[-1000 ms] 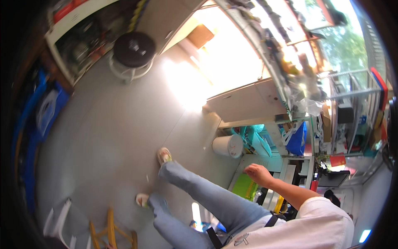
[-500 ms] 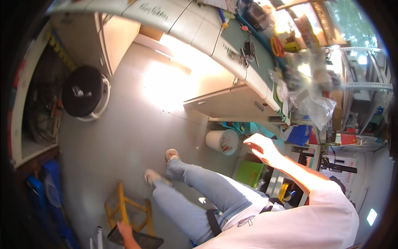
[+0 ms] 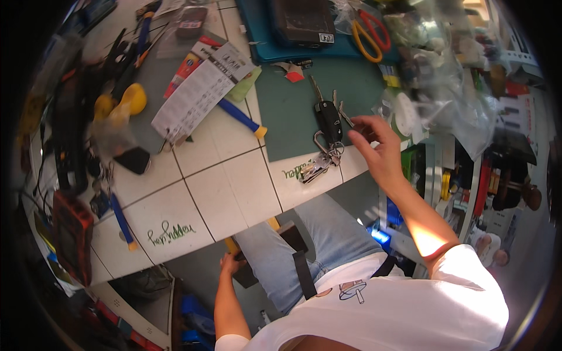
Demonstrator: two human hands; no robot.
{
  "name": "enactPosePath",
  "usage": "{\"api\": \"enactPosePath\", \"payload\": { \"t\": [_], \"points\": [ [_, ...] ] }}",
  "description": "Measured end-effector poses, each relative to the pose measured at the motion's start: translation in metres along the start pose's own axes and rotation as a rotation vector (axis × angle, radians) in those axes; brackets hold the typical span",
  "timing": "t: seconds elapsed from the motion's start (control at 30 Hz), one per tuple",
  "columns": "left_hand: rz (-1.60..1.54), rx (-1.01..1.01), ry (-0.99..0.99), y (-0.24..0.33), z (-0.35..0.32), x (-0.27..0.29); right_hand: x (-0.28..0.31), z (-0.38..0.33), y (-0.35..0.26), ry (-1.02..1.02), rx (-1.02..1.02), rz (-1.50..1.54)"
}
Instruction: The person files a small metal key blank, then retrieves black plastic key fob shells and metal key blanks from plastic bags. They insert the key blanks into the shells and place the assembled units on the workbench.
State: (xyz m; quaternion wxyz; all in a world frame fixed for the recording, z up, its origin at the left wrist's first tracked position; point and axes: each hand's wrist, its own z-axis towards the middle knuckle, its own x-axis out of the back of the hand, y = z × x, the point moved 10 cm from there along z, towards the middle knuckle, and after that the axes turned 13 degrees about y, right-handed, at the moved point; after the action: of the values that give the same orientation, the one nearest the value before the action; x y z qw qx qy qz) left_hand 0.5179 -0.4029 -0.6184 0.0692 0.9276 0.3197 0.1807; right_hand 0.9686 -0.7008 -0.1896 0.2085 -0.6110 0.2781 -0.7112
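Observation:
My right hand hovers over the bench's front edge, at the right side of a bunch of keys. Its fingers are loosely curved, the thumb stands apart from them, and nothing shows in between. The bunch has a black car key, several metal keys and a carabiner clip, lying on a green mat and the white tiles. Below the bench edge, my left hand grips a stool with a dark seat and yellow frame. Its fingers are partly hidden, and the stool is beside my legs.
The tiled bench holds a printed card, blue-and-yellow-handled tools, a red-rimmed meter, a blue tray and scissors. Plastic bags crowd the right. Shelves stand beyond my right arm.
My view has moved from the open floor to the bench. My right hand has come over the bench beside the keys. The stool, with my left hand on it, is now close to my legs.

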Motion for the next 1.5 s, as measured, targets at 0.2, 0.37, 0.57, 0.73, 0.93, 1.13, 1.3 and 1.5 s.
{"api": "enactPosePath", "payload": {
  "t": [0.2, 0.37, 0.57, 0.73, 0.93, 1.13, 1.3, 1.5],
  "points": [
    [-0.037, -0.004, 0.571, 0.05, -0.065, 0.1, -0.022, 0.014, -0.027, 0.123, 0.084, -0.178],
    [-0.398, -0.397, 0.6, 0.231, -0.217, 0.265, -0.022, 0.014, -0.031, 0.16, 0.004, -0.208],
    [-0.674, -0.716, 0.856, 0.412, -0.259, 0.385, -0.012, -0.038, 0.006, -0.115, -0.763, 1.007],
    [-0.036, -0.903, 1.174, 0.507, -0.233, 0.37, 0.076, -0.104, -0.009, -0.137, -1.001, 1.574],
    [0.453, -0.855, 1.356, 0.521, -0.18, 0.338, 0.263, -0.176, 0.1, 0.559, -0.87, 1.819],
    [0.329, -0.839, 1.409, 0.535, -0.175, 0.337, 0.577, -0.24, 0.279, 1.187, -0.784, 1.062],
    [0.611, -0.537, 1.636, 0.501, -0.133, 0.381, 0.796, -0.188, 0.446, 1.33, -0.575, 0.702],
    [0.633, -0.403, 1.441, 0.583, -0.222, 0.296, 0.908, -0.172, 0.656, 1.401, -0.741, -0.105]
  ]
}}
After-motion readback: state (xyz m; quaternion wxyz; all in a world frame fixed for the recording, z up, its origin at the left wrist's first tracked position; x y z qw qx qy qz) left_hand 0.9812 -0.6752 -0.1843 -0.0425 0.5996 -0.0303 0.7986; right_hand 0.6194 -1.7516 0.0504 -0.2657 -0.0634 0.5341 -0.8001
